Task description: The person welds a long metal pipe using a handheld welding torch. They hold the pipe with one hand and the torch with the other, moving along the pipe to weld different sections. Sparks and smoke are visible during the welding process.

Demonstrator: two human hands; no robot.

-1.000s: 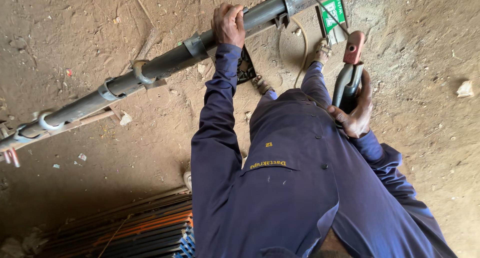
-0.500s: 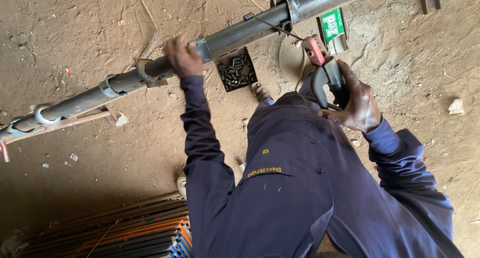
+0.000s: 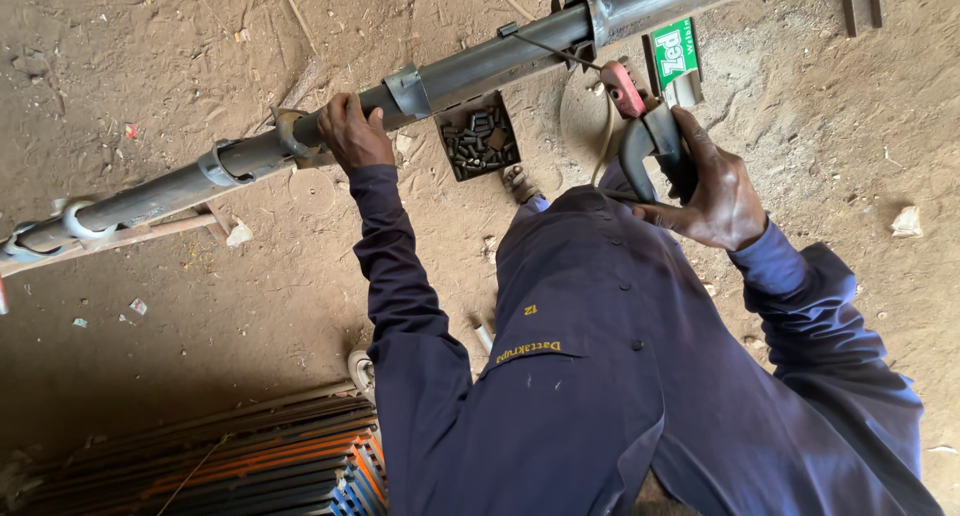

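The left hand (image 3: pixel 352 134) has its grip closed around the pipe (image 3: pixel 470 68), fingers curled over the top beside a metal collar (image 3: pixel 291 133). The left arm stretches straight out from the shoulder, its dark blue sleeve (image 3: pixel 400 276) running up to the pipe. The right hand (image 3: pixel 715 188) has its grip closed on the dark handle of a welding tool (image 3: pixel 645 136), arm bent at the elbow and wrist cocked, so the tool's red tip points up toward the pipe and sits just below it, near another collar (image 3: pixel 598 11).

The pipe is long and grey. Its long axis runs on a slant, from low at the left edge of the view to high at the right, above the dirt floor (image 3: pixel 160 306). Several clamps ring it along its length. Below the pipe, between the two hands, a small square tray of dark metal pieces (image 3: pixel 478 136) lies on the floor. A green box (image 3: pixel 675 54) lies under the pipe near the tool. Well away from the pipe, at the bottom left, lies a stack of metal bars (image 3: pixel 220 466).
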